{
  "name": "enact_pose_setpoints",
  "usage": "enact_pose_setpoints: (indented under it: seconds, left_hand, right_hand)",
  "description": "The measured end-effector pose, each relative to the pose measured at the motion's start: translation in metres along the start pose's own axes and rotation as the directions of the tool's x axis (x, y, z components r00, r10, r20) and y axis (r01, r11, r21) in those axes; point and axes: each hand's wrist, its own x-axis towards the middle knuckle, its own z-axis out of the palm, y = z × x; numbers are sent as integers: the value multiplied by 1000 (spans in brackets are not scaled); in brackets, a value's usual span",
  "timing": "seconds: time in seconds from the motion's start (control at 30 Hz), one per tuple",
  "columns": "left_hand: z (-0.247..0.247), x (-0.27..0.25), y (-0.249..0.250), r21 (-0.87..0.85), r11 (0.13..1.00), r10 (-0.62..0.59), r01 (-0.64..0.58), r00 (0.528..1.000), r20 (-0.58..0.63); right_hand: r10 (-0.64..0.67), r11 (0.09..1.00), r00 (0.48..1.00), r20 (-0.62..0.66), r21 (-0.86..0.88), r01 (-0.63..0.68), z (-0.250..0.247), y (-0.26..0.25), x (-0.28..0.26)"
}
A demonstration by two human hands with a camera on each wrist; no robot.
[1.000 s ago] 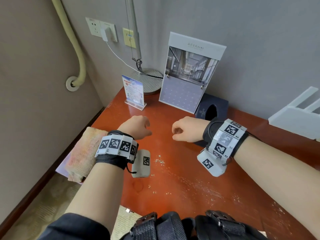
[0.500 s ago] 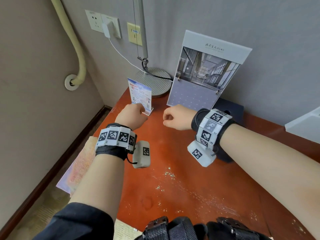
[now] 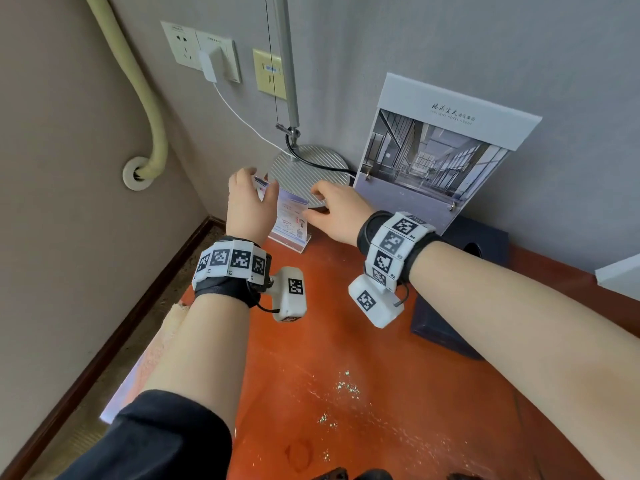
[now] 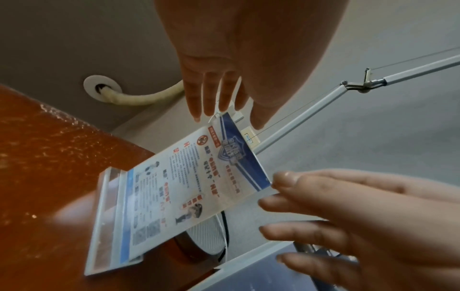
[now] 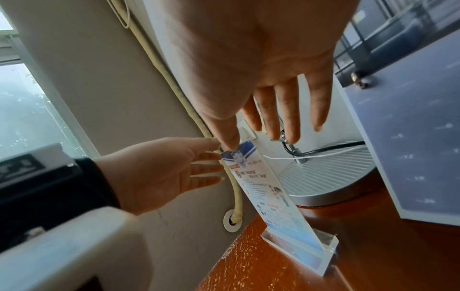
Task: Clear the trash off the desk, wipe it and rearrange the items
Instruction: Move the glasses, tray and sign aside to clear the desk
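A clear acrylic sign holder (image 3: 291,220) with a blue-and-white printed leaflet stands on the red desk (image 3: 346,341) near the back left corner. My left hand (image 3: 258,185) is at the sign's top left corner, fingers (image 4: 211,98) straight and spread. From the right, my right hand (image 3: 313,206) reaches the sign's top right edge, its thumb tip against the top of the leaflet (image 5: 268,193) and its fingers (image 5: 286,118) stretched out. Neither hand is curled round the sign (image 4: 194,187).
Behind the sign stands a lamp's round ribbed base (image 3: 308,171) with pole and cables. A tall calendar board (image 3: 433,157) leans on the wall, a dark tissue box (image 3: 464,282) below it. A pale cloth (image 3: 162,341) hangs at the desk's left edge. Glittering wet specks (image 3: 346,386) dot the desk.
Both hands were loose fists over the middle of the desk. They have moved forward to the sign holder and their fingers have spread out on either side of it.
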Motion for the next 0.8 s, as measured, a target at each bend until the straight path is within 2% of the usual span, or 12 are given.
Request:
enact_pose_setpoints:
  seconds: [0.1,0.27,0.67,0.8]
  left_hand:
    - [5,9,1,-60,995,-79,80,997,12]
    - [10,12,0,-100,986,-132,134,991,25]
    - [3,-7,-2,-145,979,-140,140,990,10]
    - [5,-23,0,-140,981,-130,131,991,17]
  right_hand:
    - [27,999,999,23,19,-28,5,0,12]
    - [20,999,999,45,47,-22,9,-2,20]
    - [35,996,999,-25,87,-33,15,6,4]
    - [76,975,993,-92,215,-55,18,18,-15]
